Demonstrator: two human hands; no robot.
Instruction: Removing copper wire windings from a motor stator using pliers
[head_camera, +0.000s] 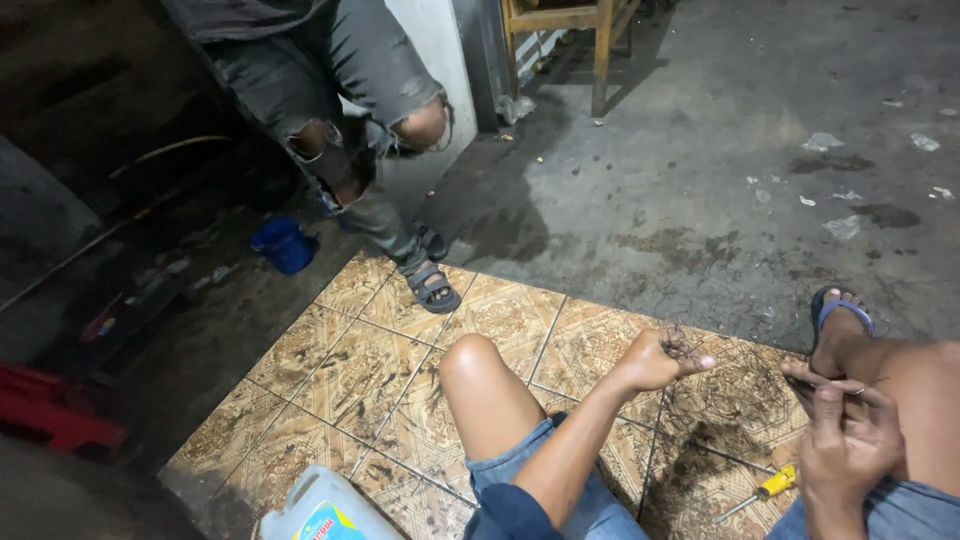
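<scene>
The left hand (655, 362) is closed in a fist around a dark, wiry tangle (683, 345), held out above the patterned tiles (360, 370). The right hand (845, 430) is pinched shut on what looks like thin wire strands (820, 385), though the view is too dim to be sure. A yellow-handled screwdriver (762, 490) lies on the tiles just below it. More dark strands (740, 400) litter the floor between the bare legs. Sharp ends could prick the fingers if the fist tightens, and loose strands underfoot could jab the sandalled foot (838, 325)
</scene>
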